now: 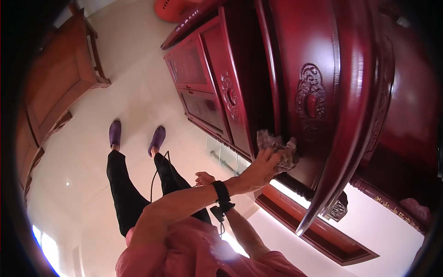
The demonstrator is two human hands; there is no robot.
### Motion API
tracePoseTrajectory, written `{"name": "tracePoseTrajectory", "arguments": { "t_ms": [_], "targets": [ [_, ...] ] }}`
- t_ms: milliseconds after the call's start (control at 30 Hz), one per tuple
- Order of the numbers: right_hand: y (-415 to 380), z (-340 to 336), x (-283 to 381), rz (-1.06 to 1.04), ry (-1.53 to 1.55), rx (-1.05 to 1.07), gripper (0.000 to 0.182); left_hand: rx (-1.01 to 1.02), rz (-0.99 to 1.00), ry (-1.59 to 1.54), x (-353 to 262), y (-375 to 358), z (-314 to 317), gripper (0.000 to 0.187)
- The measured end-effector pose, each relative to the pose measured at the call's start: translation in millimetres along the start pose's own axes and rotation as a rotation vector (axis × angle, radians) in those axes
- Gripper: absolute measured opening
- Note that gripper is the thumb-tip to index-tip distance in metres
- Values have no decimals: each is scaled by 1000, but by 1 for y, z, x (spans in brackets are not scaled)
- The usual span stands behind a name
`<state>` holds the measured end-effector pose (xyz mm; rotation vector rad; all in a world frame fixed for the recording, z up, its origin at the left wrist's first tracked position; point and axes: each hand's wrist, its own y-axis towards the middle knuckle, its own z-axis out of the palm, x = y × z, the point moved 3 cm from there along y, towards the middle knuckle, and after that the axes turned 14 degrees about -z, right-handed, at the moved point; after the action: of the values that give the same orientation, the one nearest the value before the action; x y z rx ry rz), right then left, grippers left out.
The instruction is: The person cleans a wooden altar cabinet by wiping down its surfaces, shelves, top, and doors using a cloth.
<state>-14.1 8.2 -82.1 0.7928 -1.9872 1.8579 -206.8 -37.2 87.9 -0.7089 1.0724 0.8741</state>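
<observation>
My left hand [259, 171] reaches across my body to the right, its fingers closed over a crumpled grey-brown cloth [282, 150]. The cloth is pressed against a dark red, glossy wooden cabinet [295, 41], below an oval carved ornament [310, 99] on its panel. Under my left forearm, my right hand [204, 178] hangs away from the cabinet, partly hidden by that arm. Its visible fingers are loosely bent and apart, and nothing shows in them. Both wrists wear black bands, and a thin black cable [152, 184] loops near my right hand.
A curved, polished rail [346, 152] juts from the cabinet at right. Glazed doors [200, 106] line its lower front. Brown wooden furniture [60, 78] stands at left on the pale floor [83, 161]. An orange-red object [170, 10] is at the top, and my purple shoes [115, 133] are below me.
</observation>
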Motion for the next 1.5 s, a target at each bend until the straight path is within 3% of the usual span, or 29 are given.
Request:
{"name": "tracePoseTrajectory", "arguments": {
  "t_ms": [67, 133, 200, 233, 267, 300, 367, 400, 433, 533, 667, 800, 867, 967, 1033, 1167, 1233, 1300, 1333, 1367, 1400, 1433, 1500],
  "targets": [
    [8, -20, -23, -239, 187, 151, 35, 69, -56, -48, -4, -6, -18, 48],
    [14, -28, -38, -287, 144, 114, 31, -183, -138, -624, 0, -1, -53, 34],
    [7, -25, -21, -181, -61, -37, 31, -386, -30, -508, -37, 26, -127, 27],
    [5, -19, -10, -14, -114, -79, 31, -483, 63, -513, -60, 47, -163, 26],
    [3, -14, -3, -10, -107, -83, 31, -630, 169, -162, -89, 60, -195, 34],
    [1, -10, -1, -5, -99, -63, 30, -657, 429, 191, -87, 81, -227, 33],
    [0, -6, -4, -14, -62, -27, 29, -440, 576, -375, -150, 133, -243, 31],
    [-2, -5, -6, -6, -56, -33, 29, -302, 701, -528, -161, 150, -243, 23],
    [-5, -2, -7, -1, -77, -13, 28, -12, 682, -500, -167, 148, -247, 24],
    [-11, 0, -15, -7, -93, 13, 28, -463, 624, -223, -150, 150, -213, 31],
    [-14, -5, -45, 80, -7, -6, 29, -575, 541, -35, -121, 118, -138, 43],
    [-14, -6, -54, 11, -120, -129, 30, -387, 593, 191, -98, 70, -56, 55],
    [-14, -8, -59, -65, -141, -137, 30, -214, 637, 428, -76, 42, -16, 50],
    [-14, -19, -60, -138, -144, -126, 31, -33, 656, 431, -8, 7, 21, 50],
    [-11, -24, -58, -165, -146, -109, 31, 116, 456, 475, 41, -12, 20, 48],
    [-4, -24, -56, -209, -154, -75, 31, 181, 234, 387, 54, -41, -40, 44],
    [-1, -14, -53, -181, -119, -62, 31, 47, -107, 174, 23, -40, -88, 41],
    [1, -4, -36, -61, -1, -61, 30, -80, -219, -66, 20, -28, -133, 36],
    [-2, 0, -28, -46, -1, -59, 29, -347, -47, -153, 17, -17, -157, 43],
    [-4, 2, -25, -10, 0, -46, 30, -407, -282, -309, 11, -1, -187, 36],
    [-5, 4, -24, 29, -2, -28, 31, -471, -107, -206, -16, 23, -216, 28],
    [-6, 3, -25, 28, -3, -27, 31, -674, 43, 114, -21, 46, -240, 26],
    [-10, 4, -29, 4, -12, -12, 31, -827, 200, 108, -22, 88, -268, 28]
  ]
}}
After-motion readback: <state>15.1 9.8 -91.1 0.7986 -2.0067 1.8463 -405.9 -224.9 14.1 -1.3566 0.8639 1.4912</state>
